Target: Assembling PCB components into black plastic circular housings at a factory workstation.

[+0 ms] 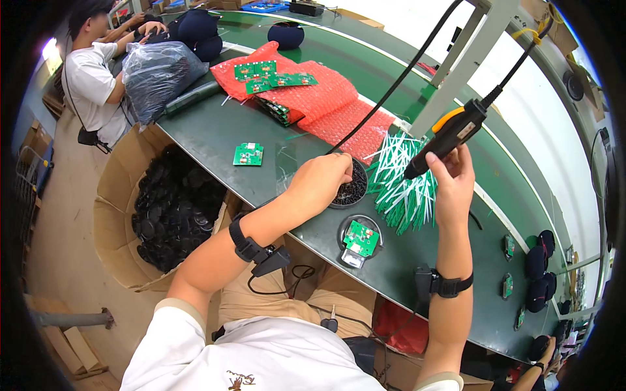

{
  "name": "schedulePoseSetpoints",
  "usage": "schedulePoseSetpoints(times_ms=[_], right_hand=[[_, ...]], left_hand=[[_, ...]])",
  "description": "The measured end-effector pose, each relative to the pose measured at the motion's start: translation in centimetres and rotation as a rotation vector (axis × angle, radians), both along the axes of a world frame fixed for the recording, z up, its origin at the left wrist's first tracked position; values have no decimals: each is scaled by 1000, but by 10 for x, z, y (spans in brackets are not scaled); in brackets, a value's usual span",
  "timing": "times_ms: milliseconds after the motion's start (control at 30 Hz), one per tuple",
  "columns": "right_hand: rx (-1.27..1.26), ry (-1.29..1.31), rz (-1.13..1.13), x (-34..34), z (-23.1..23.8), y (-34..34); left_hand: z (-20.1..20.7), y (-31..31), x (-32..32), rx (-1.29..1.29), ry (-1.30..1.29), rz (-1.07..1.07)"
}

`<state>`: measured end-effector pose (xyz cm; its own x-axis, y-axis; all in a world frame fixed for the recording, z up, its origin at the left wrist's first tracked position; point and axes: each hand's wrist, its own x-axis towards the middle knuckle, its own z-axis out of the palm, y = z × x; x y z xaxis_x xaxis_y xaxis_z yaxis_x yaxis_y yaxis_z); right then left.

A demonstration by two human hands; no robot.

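Note:
My left hand (321, 180) reaches over a round dish (358, 190) full of small black screws. Its fingers are bent together at the dish's rim, and whatever they pinch is hidden. In my right hand (454, 189) is a black electric screwdriver (454, 132) with a yellow lever, held by its lower part and tilted down to the left; a cord runs up from its top. Between my forearms a green circuit board (360, 238) sits on a round dark housing on the table. Another loose green board (248, 154) lies to the left.
A bundle of white and green strips (405, 189) lies beside the dish. Red bubble wrap (326, 98) carries several boards. A cardboard box (117, 215) of black round parts stands left, below the table edge. A co-worker (91, 78) handles dark items at far left; a metal post (456, 75) rises behind.

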<state>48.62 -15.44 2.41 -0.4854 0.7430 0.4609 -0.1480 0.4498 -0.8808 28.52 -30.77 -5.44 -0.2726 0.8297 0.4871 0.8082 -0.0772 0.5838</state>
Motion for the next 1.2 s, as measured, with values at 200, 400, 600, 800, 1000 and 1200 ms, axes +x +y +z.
schedulePoseSetpoints(times_ms=[200,400,600,800,1000,1200], right_hand=[[-152,208,298,-7,10,-36],[-406,244,684,4,15,-60],[-453,261,814,5,16,-69],[-294,207,644,7,17,-75],[-301,301,560,-9,9,-77],[-266,347,445,-26,10,-84]], left_hand=[[18,-23,7,58,-148,-68],[11,-55,39,-56,-561,-155],[-5,-58,54,-82,-629,-176],[-11,-55,51,-13,-575,-198],[-13,-54,52,0,-557,-187],[-11,-55,52,-6,-526,-180]])
